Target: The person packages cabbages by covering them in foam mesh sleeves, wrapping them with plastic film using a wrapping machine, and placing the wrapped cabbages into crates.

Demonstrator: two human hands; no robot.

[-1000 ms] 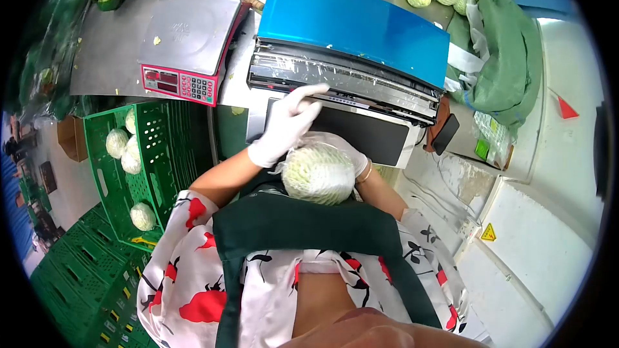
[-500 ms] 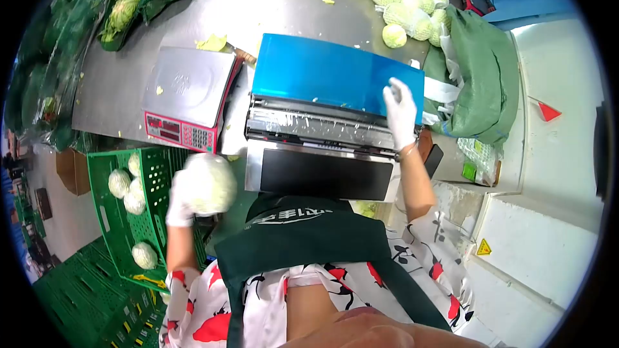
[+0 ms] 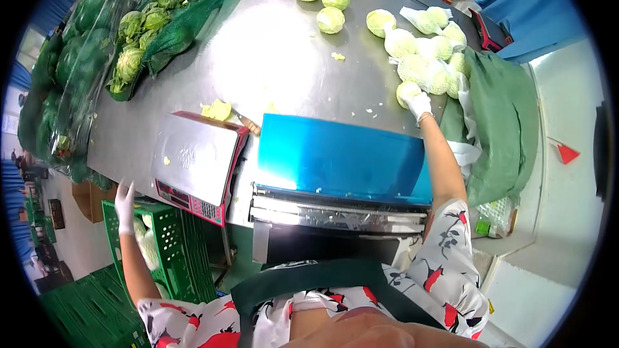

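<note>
Head view shows the right hand touching a cabbage at the near edge of the netted cabbages on the table; whether its fingers close around it, I cannot tell. The group is perhaps kept beyond the blue-topped machine for easy reach. The left hand (fingers spread, holding nothing) is near the green crate, maybe for balance.

White-gloved right fingers against cabbage beyond blue-lidded machine
</note>
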